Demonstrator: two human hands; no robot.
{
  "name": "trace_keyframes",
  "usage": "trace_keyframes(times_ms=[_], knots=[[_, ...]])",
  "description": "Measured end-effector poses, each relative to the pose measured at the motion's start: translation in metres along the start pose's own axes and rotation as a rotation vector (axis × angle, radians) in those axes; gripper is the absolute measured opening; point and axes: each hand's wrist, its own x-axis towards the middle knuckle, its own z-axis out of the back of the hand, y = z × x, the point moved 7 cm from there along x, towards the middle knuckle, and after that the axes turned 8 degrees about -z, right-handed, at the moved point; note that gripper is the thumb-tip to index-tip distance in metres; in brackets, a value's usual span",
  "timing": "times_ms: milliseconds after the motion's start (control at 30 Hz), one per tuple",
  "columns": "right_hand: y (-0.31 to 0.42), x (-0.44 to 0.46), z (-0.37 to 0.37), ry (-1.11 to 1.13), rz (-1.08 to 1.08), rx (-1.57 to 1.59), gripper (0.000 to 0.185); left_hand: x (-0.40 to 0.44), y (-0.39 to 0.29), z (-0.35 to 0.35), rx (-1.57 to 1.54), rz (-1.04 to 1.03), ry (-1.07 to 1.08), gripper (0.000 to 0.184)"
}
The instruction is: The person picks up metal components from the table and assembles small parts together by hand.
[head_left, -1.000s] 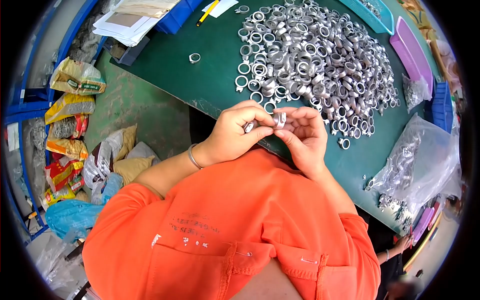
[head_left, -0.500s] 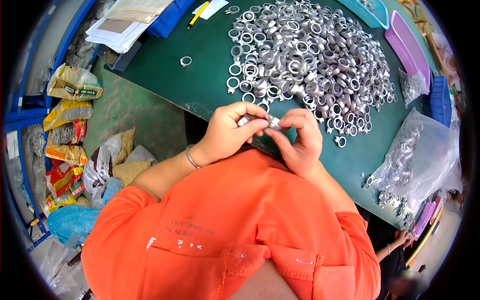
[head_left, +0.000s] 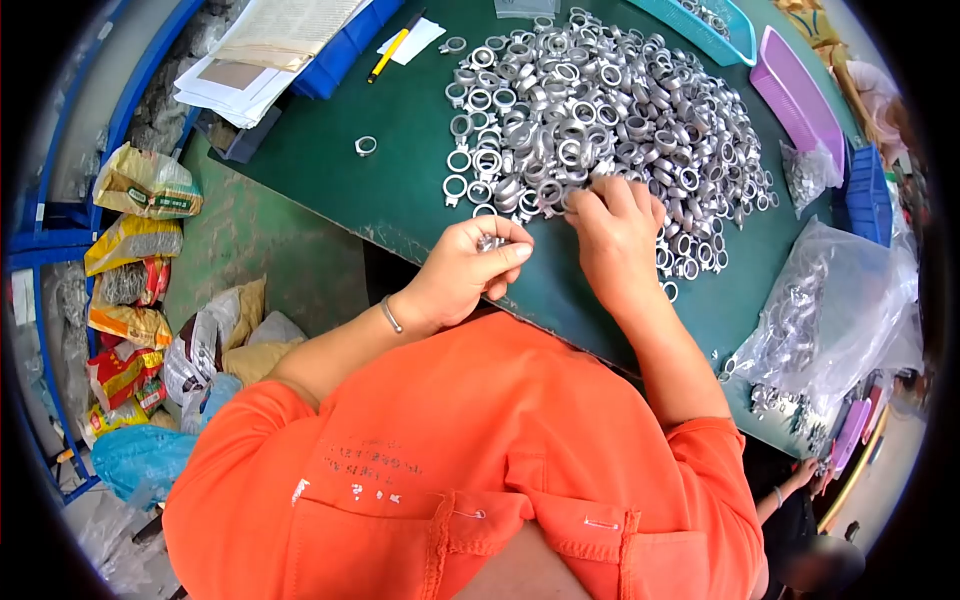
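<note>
A large heap of silver metal rings with small lugs (head_left: 610, 110) lies on the green table. My left hand (head_left: 465, 270) is closed in front of the heap, near the table's edge. Small shiny metal pieces (head_left: 490, 242) show between its curled fingers and thumb; their exact kind is unclear. My right hand (head_left: 618, 245) reaches into the near side of the heap with bent fingers, touching the rings. Its fingertips are partly covered, so whatever they grip is hidden. One lone ring (head_left: 366, 146) rests apart on the left.
A yellow pen (head_left: 395, 48) and papers (head_left: 260, 50) lie at the back left. Teal (head_left: 735, 40) and pink baskets (head_left: 790, 90), a blue bin (head_left: 868, 195) and a clear plastic bag of parts (head_left: 825, 310) stand right. Another person's hand (head_left: 803, 472) is at lower right.
My right hand has left the small metal part near my left hand and moved up to the heap. My left hand stays nearly in place, still holding small metal pieces.
</note>
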Motion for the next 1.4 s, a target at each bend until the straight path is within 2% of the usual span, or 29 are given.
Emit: trace_keyframes(times_ms=[133, 233, 400, 467, 533, 600, 667, 700, 733, 800, 867, 933, 967, 1000, 1033, 1067, 1100, 1133, 1200, 1267, 1333, 1400], knots=[[0.0, -0.01, 0.008, 0.044, -0.092, 0.534, 0.022, 0.003, -0.004, -0.004, 0.025, -0.06, -0.039, 0.014], [0.0, -0.027, -0.009, 0.246, -0.359, 1.005, 0.019, 0.002, -0.009, -0.011, 0.061, -0.081, 0.014, 0.012], [0.0, -0.038, -0.013, 0.189, -0.362, 1.097, 0.018, -0.001, -0.019, -0.024, 0.138, -0.164, 0.089, 0.01], [0.007, -0.034, 0.001, 0.129, -0.225, 0.937, 0.019, -0.001, -0.023, -0.025, 0.212, -0.189, 0.09, 0.009], [0.006, -0.037, 0.002, 0.11, -0.211, 0.9, 0.02, -0.002, -0.025, -0.027, 0.288, -0.216, 0.089, 0.007], [0.006, -0.037, 0.003, 0.088, -0.194, 0.864, 0.02, -0.005, -0.042, -0.034, 0.527, -0.492, 0.094, 0.006], [0.004, -0.037, 0.004, 0.073, -0.192, 0.907, 0.02, -0.006, -0.043, -0.035, 0.596, -0.568, 0.123, 0.007], [0.001, -0.039, 0.0, 0.105, -0.228, 0.946, 0.02, -0.008, -0.046, -0.038, 0.663, -0.647, 0.154, 0.008], [0.002, -0.041, 0.0, 0.107, -0.233, 0.948, 0.02, -0.008, -0.046, -0.038, 0.662, -0.641, 0.154, 0.008], [-0.011, -0.055, -0.022, 0.203, -0.7, 1.377, 0.007, -0.009, -0.047, -0.039, 0.71, -0.642, 0.149, 0.009], [-0.014, -0.055, -0.025, 0.264, -0.741, 1.449, 0.009, -0.01, -0.045, -0.039, 0.746, -0.68, 0.176, 0.009], [-0.006, -0.057, -0.03, 0.456, -0.753, 1.628, 0.011, -0.012, -0.045, -0.04, 0.783, -0.718, 0.203, 0.009], [-0.005, -0.056, -0.028, 0.419, -0.759, 1.675, 0.008, -0.012, -0.041, -0.037, 0.763, -0.661, 0.178, 0.01], [-0.004, -0.057, -0.031, 0.418, -0.76, 1.676, 0.008, -0.012, -0.039, -0.034, 0.742, -0.605, 0.153, 0.011], [-0.007, -0.051, -0.022, 0.239, -0.591, 1.549, 0.013, -0.011, -0.04, -0.034, 0.742, -0.605, 0.153, 0.011], [-0.009, -0.047, -0.01, 0.067, -0.425, 1.411, 0.019, -0.004, -0.026, -0.021, 0.413, -0.299, 0.058, 0.013], [-0.005, -0.042, -0.001, 0.066, -0.276, 1.138, 0.027, -0.003, -0.006, -0.014, 0.082, 0.007, -0.034, 0.017], [0.007, -0.035, 0.004, 0.221, -0.179, 1.058, 0.023, -0.001, 0.007, -0.014, -0.147, 0.122, -0.032, 0.023], [0.015, -0.03, 0.013, 0.188, -0.095, 1.004, 0.02, -0.004, 0.014, -0.02, -0.291, 0.282, 0.043, 0.021], [-0.005, -0.027, 0.014, -0.015, -0.077, 0.595, 0.014, -0.005, 0.023, -0.017, -0.183, 0.285, 0.112, 0.019], [-0.027, -0.019, 0.014, -0.109, -0.297, 0.261, 0.013, -0.004, 0.022, -0.019, -0.177, 0.272, 0.129, 0.015], [-0.033, -0.016, 0.01, -0.071, -0.293, 0.189, 0.012, -0.003, 0.019, -0.017, -0.043, 0.203, 0.097, 0.015]])
